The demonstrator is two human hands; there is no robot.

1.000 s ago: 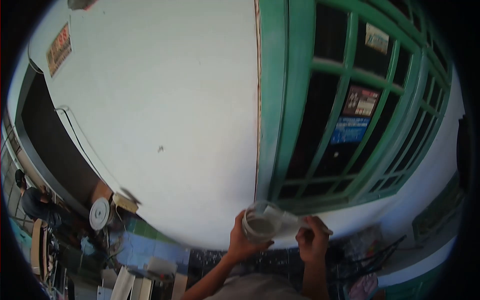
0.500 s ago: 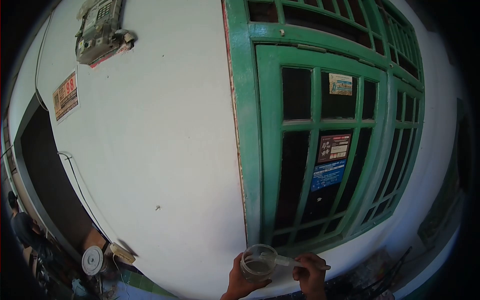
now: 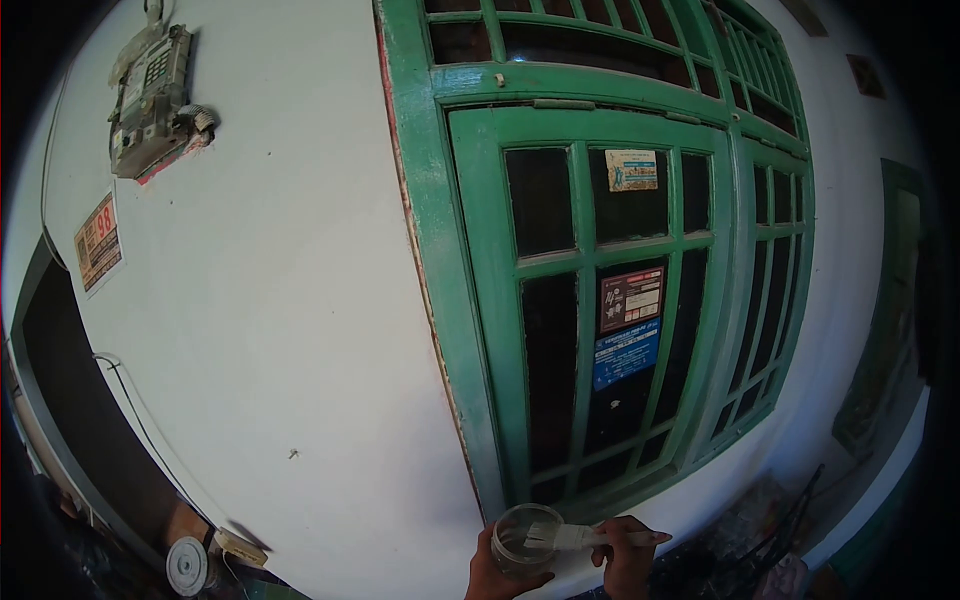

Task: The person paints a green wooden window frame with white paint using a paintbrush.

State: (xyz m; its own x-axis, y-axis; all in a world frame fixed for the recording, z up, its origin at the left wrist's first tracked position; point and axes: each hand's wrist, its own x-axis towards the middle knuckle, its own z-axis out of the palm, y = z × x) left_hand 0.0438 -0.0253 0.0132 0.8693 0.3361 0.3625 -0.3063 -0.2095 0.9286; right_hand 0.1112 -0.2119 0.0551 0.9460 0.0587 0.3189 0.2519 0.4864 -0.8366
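Moved: view has tilted up and rightward; both hands now sit lower, at the bottom edge, and the green window frame (image 3: pixel 440 250) fills more of the picture.
Left hand (image 3: pixel 497 575): fingers wrapped around a clear cup (image 3: pixel 525 535), held near the wall's foot.
Right hand (image 3: pixel 628 560): closed on the handle of a brush (image 3: pixel 575 537), bristles inside the cup.
Cup: holds a pale liquid, low in the bottom.
Progress: brush is loading in the cup, not touching the white wall (image 3: pixel 280 300); no fresh strokes can be told.
Around: a meter box (image 3: pixel 150 100) hangs high on the wall.
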